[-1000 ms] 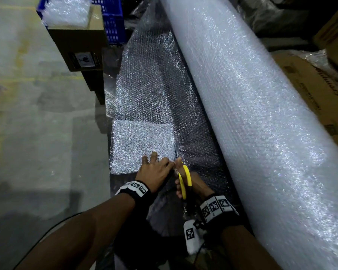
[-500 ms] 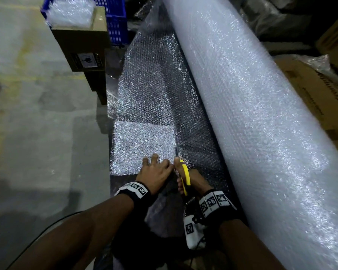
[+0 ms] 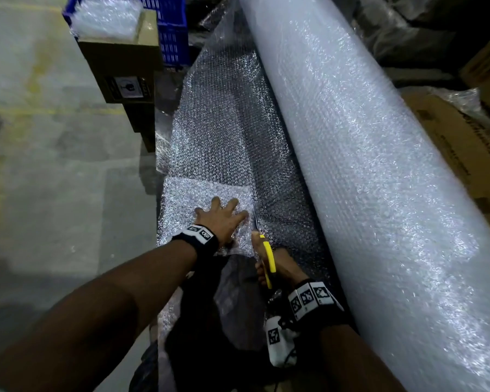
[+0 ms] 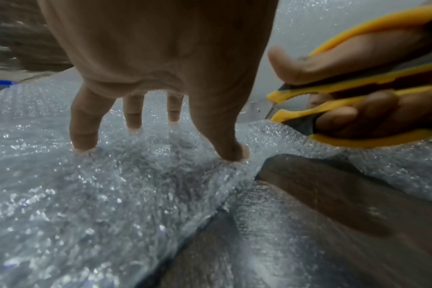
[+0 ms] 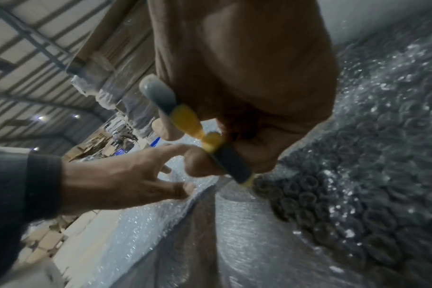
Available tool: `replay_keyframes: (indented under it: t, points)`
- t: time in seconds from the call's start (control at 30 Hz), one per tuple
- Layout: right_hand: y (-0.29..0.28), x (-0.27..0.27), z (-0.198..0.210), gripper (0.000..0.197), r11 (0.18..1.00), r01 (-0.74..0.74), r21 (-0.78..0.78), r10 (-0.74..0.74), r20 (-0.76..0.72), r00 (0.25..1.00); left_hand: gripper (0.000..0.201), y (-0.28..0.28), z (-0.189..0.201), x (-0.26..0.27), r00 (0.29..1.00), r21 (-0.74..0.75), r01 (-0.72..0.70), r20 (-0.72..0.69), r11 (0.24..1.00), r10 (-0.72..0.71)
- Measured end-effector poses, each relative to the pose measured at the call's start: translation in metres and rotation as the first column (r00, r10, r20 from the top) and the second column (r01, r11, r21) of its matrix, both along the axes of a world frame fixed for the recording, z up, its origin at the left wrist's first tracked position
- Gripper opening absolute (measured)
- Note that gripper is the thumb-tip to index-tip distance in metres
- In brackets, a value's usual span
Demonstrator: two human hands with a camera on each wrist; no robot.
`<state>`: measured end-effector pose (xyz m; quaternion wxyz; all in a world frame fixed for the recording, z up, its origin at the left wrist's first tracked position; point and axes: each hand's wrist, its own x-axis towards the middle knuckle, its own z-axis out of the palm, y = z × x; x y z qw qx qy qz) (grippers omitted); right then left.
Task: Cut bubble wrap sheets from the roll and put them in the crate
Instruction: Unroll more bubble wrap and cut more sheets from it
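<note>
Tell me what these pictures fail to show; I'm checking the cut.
- Scissors blades: head view, mostly buried in bubble wrap; wrist views hide them behind fingers.
- Blue crate: head view, cut by the top edge and blocked by a cardboard box.
- Roll ends: out of frame.

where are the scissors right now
In the head view, the scissors are low and centre, held in the right hand, just right of the left hand, left of the roll.

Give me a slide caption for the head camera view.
Left hand presses clear bubble wrap sheet flat while right hand cuts it with yellow-handled scissors beside the large roll.
</note>
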<state>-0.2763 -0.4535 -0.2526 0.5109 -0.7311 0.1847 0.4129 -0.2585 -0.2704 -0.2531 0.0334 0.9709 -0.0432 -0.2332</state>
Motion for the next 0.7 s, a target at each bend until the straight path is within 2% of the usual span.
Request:
replay_keyframes:
  t: [0.1,0.27,0.37,0.5,0.7]
  points:
    - [0.001,-0.001,0.003,0.071,1.000,-0.007,0.004,0.007,0.019,1.000,0.086,-0.001,0.000,0.003,1.000,-0.002,-0.018,-0.016,1.000,0.018]
    - [0.008,0.008,0.011,0.082,0.999,-0.034,0.025,0.035,-0.044,0.998,0.088,-0.004,-0.003,0.003,0.998,-0.023,-0.050,-0.040,0.999,0.049]
    - [0.011,0.014,0.013,0.074,0.997,-0.031,0.065,0.035,-0.063,0.997,0.096,-0.005,-0.001,0.005,0.997,-0.034,-0.066,-0.051,0.997,0.064]
    - [0.007,0.016,0.012,0.065,0.998,-0.048,0.028,0.049,-0.023,0.999,0.110,-0.008,0.002,0.010,0.995,-0.034,-0.086,-0.062,0.996,0.084]
    - [0.007,0.026,0.015,0.072,0.995,-0.069,0.071,0.072,-0.039,0.997,0.114,-0.010,0.006,0.015,0.988,-0.009,-0.106,-0.111,0.994,0.105]
